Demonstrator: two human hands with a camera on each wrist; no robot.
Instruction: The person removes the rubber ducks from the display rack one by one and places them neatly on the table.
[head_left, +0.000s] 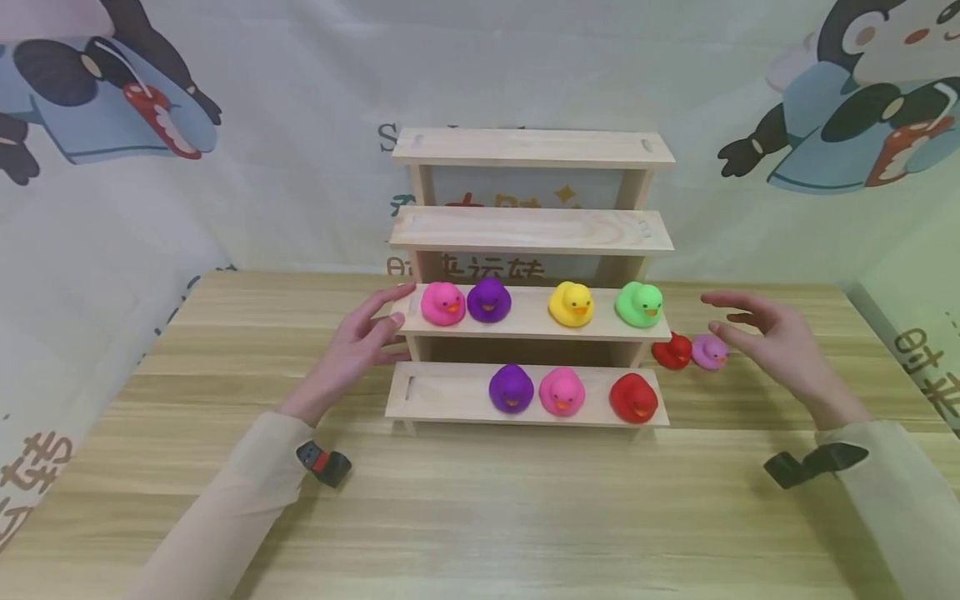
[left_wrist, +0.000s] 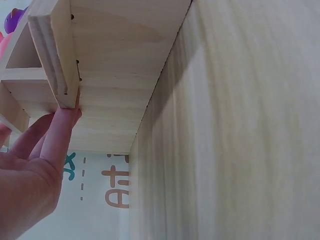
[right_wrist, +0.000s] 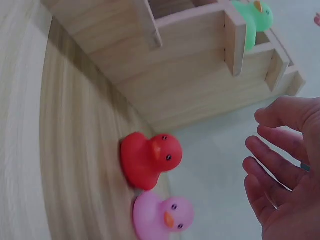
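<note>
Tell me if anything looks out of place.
Possibly: one red toy duck and one lilac toy duck sit on the wood-grain tabletop, right of the tiered wooden shelf, while seven other ducks stand there.

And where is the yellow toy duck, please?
In the head view, the yellow toy duck sits right of centre on the second-lowest wooden shelf, between a purple duck and a green duck.

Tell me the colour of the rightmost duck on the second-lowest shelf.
The toy duck is light green, clearest in the head view.
</note>
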